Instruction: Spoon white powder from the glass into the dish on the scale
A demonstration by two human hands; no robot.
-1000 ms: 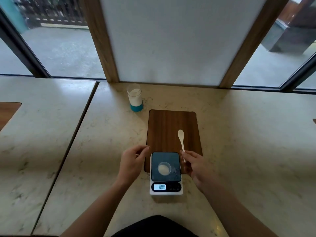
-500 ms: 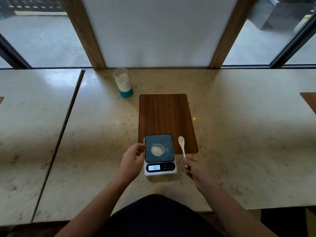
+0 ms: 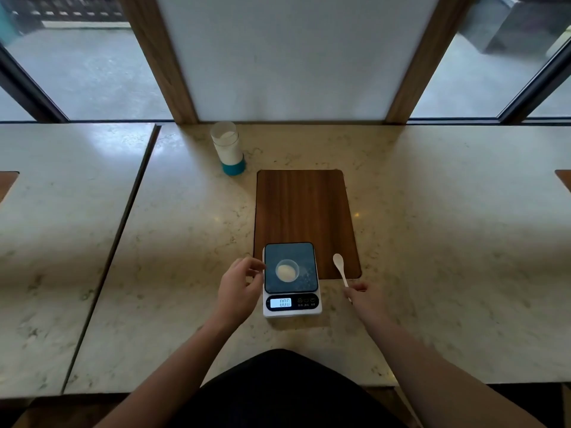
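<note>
A white digital scale point(image 3: 292, 307) with a dark top stands at the near end of a wooden board point(image 3: 302, 208). On it sits a small clear dish point(image 3: 287, 270) holding a little heap of white powder. The glass point(image 3: 228, 146) of white powder, with a teal base, stands far back left of the board. A white spoon point(image 3: 340, 267) lies right of the scale, bowl away from me. My right hand point(image 3: 364, 299) pinches its handle end. My left hand point(image 3: 238, 288) is loosely curled, fingertips at the scale's left edge, holding nothing.
The marble counter point(image 3: 448, 242) runs wide to the right, and a seam point(image 3: 123, 230) splits it from another slab on the left. Windows and wooden posts point(image 3: 163, 63) close off the back. The counter's near edge is just below my forearms.
The spoon has come down from over the board to lie flat beside the scale's right edge. My right hand drew back toward me with it. The view has pulled back.
</note>
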